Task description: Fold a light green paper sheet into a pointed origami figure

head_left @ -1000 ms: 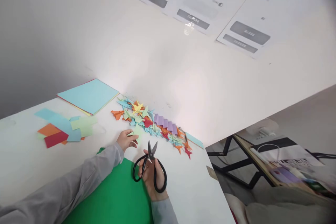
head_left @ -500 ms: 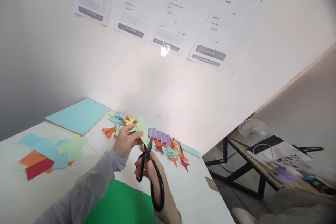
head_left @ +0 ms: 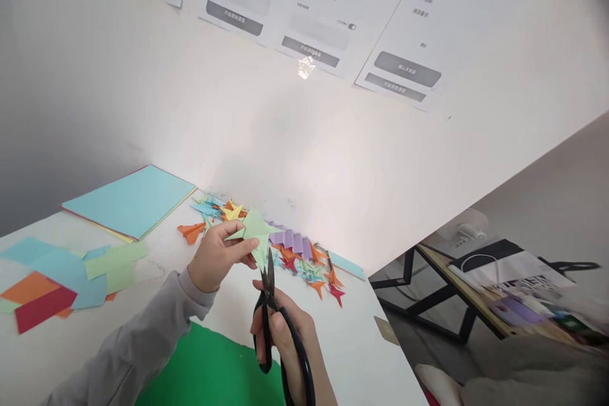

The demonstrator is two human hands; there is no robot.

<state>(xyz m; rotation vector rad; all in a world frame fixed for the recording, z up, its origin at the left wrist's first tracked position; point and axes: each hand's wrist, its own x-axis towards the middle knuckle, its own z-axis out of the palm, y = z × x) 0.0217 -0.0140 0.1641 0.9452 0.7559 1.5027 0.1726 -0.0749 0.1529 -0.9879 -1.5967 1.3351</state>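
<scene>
Between the thumb and fingers of my left hand [head_left: 216, 254] is a light green paper star [head_left: 257, 231], pinched at its left side and held above the table. My right hand [head_left: 290, 336] grips black-handled scissors [head_left: 267, 295], their blades pointing up and slightly parted. The blade tips are close to the star's lower point; whether they touch it I cannot tell. Behind the star lie folded orange, yellow and blue paper pieces [head_left: 216, 209] and a purple pleated paper strip [head_left: 292, 241]. Small coloured paper stars [head_left: 314, 273] lie to the right of it.
A stack of coloured sheets [head_left: 137, 203] lies at the back left, with loose paper scraps [head_left: 71, 279] in front. A green mat [head_left: 214, 371] is under my forearms. Printed sheets [head_left: 309, 25] hang on the wall. At right stands a low wooden table [head_left: 471, 285] holding a bag.
The view has shifted, with the wall sheets higher in the picture. The star has turned, so more of its points show, and the scissors now sit below its lower point.
</scene>
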